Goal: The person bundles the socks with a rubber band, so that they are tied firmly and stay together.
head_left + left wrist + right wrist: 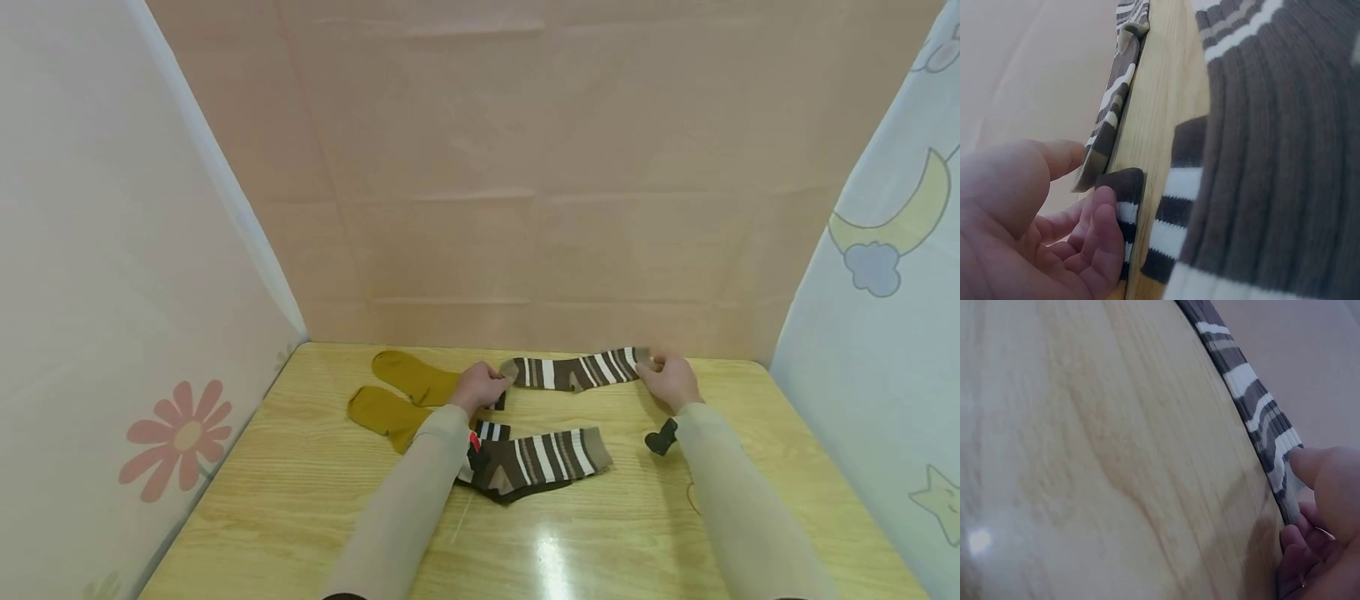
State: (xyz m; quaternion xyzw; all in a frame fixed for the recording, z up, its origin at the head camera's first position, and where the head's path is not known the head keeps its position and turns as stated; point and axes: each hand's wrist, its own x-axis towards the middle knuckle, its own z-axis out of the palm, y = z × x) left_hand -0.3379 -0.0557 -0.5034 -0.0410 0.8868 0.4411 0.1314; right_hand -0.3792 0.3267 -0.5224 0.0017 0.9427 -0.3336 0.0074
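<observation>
A brown, white and tan striped sock (558,375) lies stretched lengthwise near the back edge of the table. My left hand (480,387) pinches its tan toe, the thumb above in the left wrist view. At the other end, my right hand (672,382) holds the tan cuff between thumb and fingers, partly hiding it. A matching striped sock (555,458) lies nearer the front, on top of a black one (517,497). Two mustard socks (408,377) lie at the left, beside dark cuffs with white stripes (492,431); my left arm covers part of them.
The wooden table (600,542) meets a plain beige backdrop (525,208) at the back. Patterned cloth walls stand on the left (112,250) and right (885,375). A small black wrist device (660,437) sits at my right wrist.
</observation>
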